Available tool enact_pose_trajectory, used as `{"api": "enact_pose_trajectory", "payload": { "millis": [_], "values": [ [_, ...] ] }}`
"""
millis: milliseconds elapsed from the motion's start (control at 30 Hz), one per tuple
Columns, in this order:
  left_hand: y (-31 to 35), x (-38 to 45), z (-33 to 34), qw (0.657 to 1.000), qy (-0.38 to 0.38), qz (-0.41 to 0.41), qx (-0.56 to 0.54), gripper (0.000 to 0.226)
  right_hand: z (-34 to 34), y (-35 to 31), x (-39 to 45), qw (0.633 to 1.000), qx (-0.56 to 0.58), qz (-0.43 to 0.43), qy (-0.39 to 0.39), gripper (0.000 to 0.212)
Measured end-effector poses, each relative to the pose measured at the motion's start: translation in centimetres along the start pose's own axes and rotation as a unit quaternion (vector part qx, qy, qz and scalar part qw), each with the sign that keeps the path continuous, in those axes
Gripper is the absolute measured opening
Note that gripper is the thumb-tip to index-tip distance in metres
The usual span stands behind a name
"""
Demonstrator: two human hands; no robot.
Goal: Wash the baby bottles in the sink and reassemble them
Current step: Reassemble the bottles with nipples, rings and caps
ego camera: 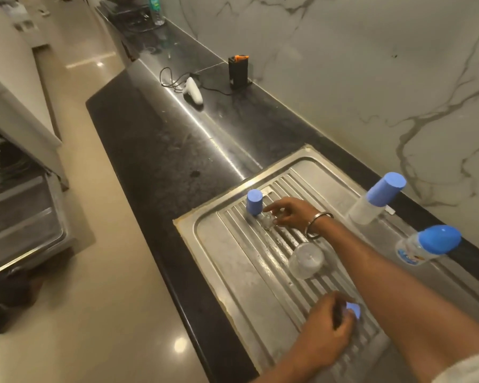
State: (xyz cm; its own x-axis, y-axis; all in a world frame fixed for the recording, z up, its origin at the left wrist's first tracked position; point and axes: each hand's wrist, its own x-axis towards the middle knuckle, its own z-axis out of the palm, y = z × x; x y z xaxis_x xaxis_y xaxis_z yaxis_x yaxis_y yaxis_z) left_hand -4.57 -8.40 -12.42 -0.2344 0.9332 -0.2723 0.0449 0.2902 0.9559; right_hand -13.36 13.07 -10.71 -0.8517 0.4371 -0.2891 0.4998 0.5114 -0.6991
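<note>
On the ribbed steel drainboard (233,261) my right hand (291,214), with a metal bangle on its wrist, pinches a small clear nipple (268,221). Just left of it a blue cap (254,201) stands upright. A clear bottle body (306,260) stands on the ribs under my right forearm. My left hand (327,323) grips a blue screw ring (354,310) near the drainboard's front. Two assembled bottles with blue caps, the far bottle (376,200) and the near bottle (426,247), stand along the drainboard's back edge by the wall.
A black stone counter (155,150) runs left of the drainboard. On it lie a white controller (192,91) with a cable and a black box with an orange top (238,71). A marble wall rises behind. An open dishwasher (20,211) stands across the aisle.
</note>
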Motion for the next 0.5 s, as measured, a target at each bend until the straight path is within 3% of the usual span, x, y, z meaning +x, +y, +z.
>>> {"api": "enact_pose_trajectory", "payload": {
  "millis": [267,500],
  "values": [
    [0.2,0.1,0.0,1.000,0.004,0.013,0.002,0.013,0.5,-0.1,1.0,1.000,0.001,-0.014,-0.011,0.031],
    [0.8,-0.1,0.4,1.000,0.017,0.018,0.001,0.022,-1.0,0.3,-2.8,0.996,0.059,-0.004,0.067,0.020]
  ]
}}
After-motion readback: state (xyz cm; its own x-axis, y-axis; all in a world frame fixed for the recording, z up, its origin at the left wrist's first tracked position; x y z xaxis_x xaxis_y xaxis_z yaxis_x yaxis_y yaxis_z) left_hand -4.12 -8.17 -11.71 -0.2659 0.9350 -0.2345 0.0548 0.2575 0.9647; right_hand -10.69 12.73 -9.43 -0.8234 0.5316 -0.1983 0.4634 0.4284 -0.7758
